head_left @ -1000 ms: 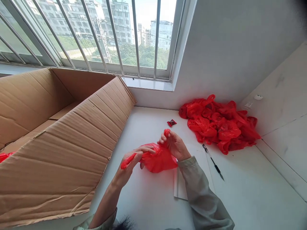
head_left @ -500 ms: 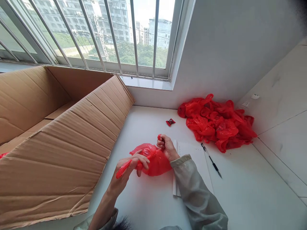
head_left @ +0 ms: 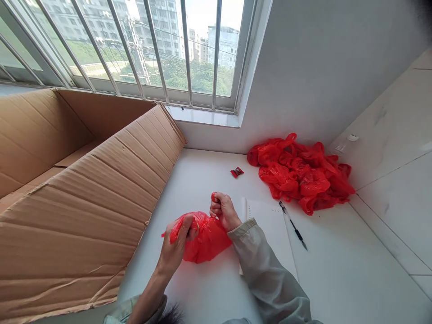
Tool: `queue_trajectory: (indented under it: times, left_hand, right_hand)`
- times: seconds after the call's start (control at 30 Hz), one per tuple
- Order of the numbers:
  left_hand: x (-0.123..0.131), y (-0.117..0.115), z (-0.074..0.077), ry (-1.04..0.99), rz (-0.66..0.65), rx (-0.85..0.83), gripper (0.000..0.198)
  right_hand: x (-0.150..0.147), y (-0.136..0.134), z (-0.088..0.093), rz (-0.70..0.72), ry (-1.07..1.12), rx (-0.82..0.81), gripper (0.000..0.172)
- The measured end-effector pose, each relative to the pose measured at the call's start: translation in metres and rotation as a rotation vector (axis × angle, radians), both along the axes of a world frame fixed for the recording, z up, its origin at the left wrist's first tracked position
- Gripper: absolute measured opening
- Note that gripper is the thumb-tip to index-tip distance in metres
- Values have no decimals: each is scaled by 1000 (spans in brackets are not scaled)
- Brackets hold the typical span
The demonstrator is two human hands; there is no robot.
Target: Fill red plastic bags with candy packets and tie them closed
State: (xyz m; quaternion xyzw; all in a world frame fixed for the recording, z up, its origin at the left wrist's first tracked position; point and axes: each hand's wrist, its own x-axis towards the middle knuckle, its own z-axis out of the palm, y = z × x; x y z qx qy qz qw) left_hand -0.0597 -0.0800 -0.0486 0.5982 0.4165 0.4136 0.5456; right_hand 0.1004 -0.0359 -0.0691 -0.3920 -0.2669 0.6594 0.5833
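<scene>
A filled red plastic bag (head_left: 205,240) rests on the white table (head_left: 209,175) between my two hands. My left hand (head_left: 177,247) is closed round one handle of the bag at its left side. My right hand (head_left: 222,210) is a fist gripping the other handle, whose red tip sticks out above my fingers. Both handles are pulled up and apart from the bag's body. A grey-green sleeve covers my right forearm.
A big open cardboard box (head_left: 84,189) fills the left side. A heap of red plastic bags (head_left: 299,173) lies at the back right by the wall. A small red wrapped candy (head_left: 236,172), a black pen (head_left: 293,226) and a white notepad (head_left: 266,220) lie near my right arm.
Both hands and the bag have drifted down and left. My left fingers, earlier spread over the handle, have closed round it; my right hand has tightened into a fist.
</scene>
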Motion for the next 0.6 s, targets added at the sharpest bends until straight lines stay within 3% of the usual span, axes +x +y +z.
queue_trajectory:
  times: [0.17, 0.3, 0.37, 0.5, 0.6]
  left_hand:
    - [7, 2, 9, -51, 6, -110, 48]
    - [8, 1, 21, 95, -6, -57, 39]
    - [7, 1, 24, 216, -5, 5, 33]
    - [10, -3, 24, 401, -33, 164, 18]
    - [16, -8, 21, 392, -52, 267, 12]
  right_hand:
    - [9, -4, 8, -38, -72, 84, 21]
    - [15, -18, 32, -34, -159, 174, 21]
    - [15, -28, 49, -3, -307, 293, 21]
    - [3, -51, 77, 19, -839, 631, 19]
    - [-10, -63, 84, 49, -959, 757, 17]
